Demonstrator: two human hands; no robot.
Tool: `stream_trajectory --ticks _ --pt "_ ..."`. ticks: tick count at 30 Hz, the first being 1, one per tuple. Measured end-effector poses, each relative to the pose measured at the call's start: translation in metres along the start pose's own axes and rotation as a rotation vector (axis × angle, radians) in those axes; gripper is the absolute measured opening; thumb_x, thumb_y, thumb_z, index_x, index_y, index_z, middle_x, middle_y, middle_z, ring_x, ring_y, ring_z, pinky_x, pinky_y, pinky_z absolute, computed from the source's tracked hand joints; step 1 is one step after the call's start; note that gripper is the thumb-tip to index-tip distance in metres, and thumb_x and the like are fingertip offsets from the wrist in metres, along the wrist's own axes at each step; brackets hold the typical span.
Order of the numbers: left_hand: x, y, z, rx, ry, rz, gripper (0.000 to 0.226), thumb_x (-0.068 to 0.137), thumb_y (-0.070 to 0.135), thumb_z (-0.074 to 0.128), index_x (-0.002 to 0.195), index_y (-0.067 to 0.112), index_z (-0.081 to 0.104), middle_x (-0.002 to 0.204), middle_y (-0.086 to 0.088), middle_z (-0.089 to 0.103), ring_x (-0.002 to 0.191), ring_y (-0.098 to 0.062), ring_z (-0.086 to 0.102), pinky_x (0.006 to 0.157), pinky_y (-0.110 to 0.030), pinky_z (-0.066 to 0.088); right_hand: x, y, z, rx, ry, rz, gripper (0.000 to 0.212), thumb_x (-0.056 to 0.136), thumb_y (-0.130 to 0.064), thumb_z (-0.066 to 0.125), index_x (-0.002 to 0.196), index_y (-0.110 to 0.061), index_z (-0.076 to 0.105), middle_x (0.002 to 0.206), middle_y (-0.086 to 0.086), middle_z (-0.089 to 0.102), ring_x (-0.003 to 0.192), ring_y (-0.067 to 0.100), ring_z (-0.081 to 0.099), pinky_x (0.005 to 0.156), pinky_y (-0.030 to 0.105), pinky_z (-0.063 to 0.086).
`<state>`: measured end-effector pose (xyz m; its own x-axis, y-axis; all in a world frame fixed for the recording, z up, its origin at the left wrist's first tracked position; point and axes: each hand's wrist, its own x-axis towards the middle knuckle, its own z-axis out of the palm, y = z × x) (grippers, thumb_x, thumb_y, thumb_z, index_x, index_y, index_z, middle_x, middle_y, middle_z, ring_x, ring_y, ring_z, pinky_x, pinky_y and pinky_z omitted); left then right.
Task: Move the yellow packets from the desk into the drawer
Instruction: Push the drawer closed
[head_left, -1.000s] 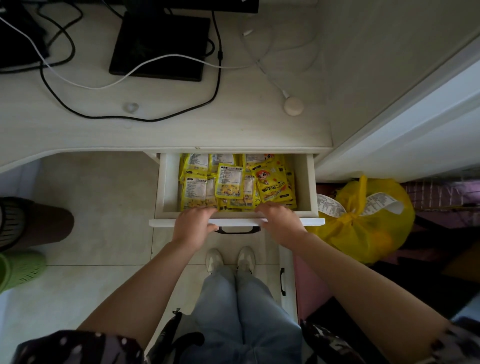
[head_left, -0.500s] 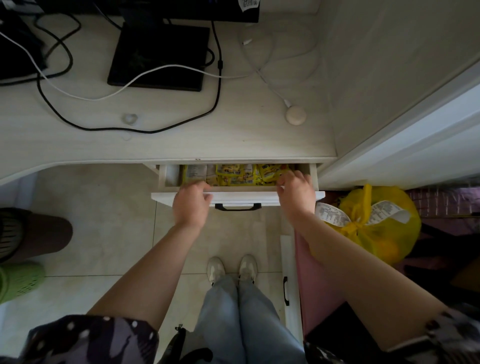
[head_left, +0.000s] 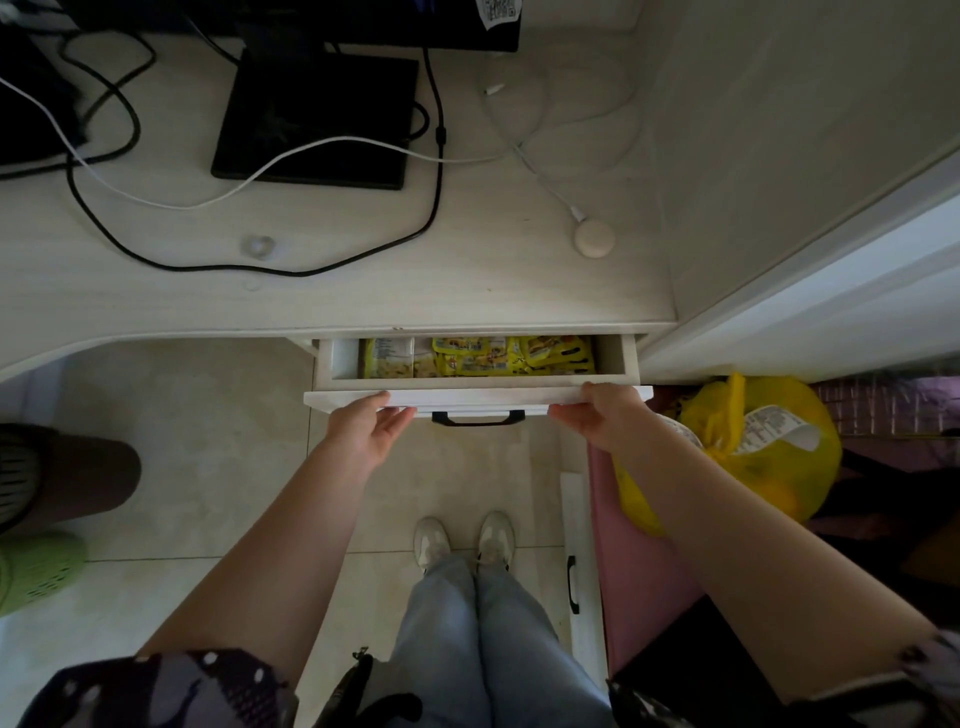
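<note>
The light is soft daylight and seems to come from the right side, where the wall (head_left: 831, 291) is brightest. The desk (head_left: 467, 280) is evenly lit, without glare. The top left and bottom right corners are dark. Straight edges bend near the borders, a wide-angle effect. The hands look slightly soft; the centre is sharp.

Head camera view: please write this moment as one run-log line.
white desk drawer: nearly shut | yellow packets: inside drawer | left hand: flat on drawer front | right hand: flat on drawer front | desk top: no packets
</note>
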<state>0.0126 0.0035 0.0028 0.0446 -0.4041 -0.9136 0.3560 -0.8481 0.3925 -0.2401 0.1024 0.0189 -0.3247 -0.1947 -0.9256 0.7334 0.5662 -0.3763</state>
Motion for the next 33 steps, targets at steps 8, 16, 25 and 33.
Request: stream_trajectory --ticks 8,16,25,33 --pt "0.012 0.016 0.018 0.012 0.021 0.056 0.037 0.088 -0.002 0.063 0.123 -0.007 0.051 0.116 -0.026 0.062 0.102 -0.035 0.066 0.065 -0.04 0.062 0.006 -0.021 0.009 0.004 -0.058 -0.036 0.018 0.101 0.001 0.03 0.118 -0.001 0.036 0.101 0.027 0.06 0.074 0.033 0.064 0.089 0.055 0.052" --pt "0.026 0.033 0.041 0.01 -0.007 0.084 0.023 0.091 -0.005 0.056 0.114 -0.007 0.053 0.121 -0.027 0.059 0.111 -0.037 0.062 0.073 -0.036 0.059 0.019 -0.043 0.021 0.024 -0.103 -0.075 0.02 0.094 0.016 0.027 0.086 0.008 0.044 0.103 0.031 0.056 0.077 0.036 0.063 0.087 0.054 0.051" --pt "0.032 0.036 0.042 -0.038 -0.067 0.08 0.036 0.09 -0.014 0.049 0.125 -0.005 0.047 0.127 -0.024 0.057 0.093 -0.033 0.067 0.083 -0.036 0.055 0.022 -0.051 0.028 0.085 -0.122 -0.044 0.024 0.093 0.017 0.027 0.096 0.009 0.049 0.126 0.031 0.054 0.118 0.041 0.058 0.093 0.048 0.05" --pt "0.001 0.029 0.034 0.073 -0.136 0.131 0.062 0.089 -0.006 0.059 0.144 0.006 0.033 0.122 -0.014 0.061 0.089 -0.027 0.069 0.075 -0.032 0.056 0.01 -0.042 0.021 -0.022 -0.119 -0.115 0.014 0.093 0.007 0.042 0.086 0.001 0.052 0.093 0.016 0.06 0.087 0.03 0.066 0.076 0.041 0.058"
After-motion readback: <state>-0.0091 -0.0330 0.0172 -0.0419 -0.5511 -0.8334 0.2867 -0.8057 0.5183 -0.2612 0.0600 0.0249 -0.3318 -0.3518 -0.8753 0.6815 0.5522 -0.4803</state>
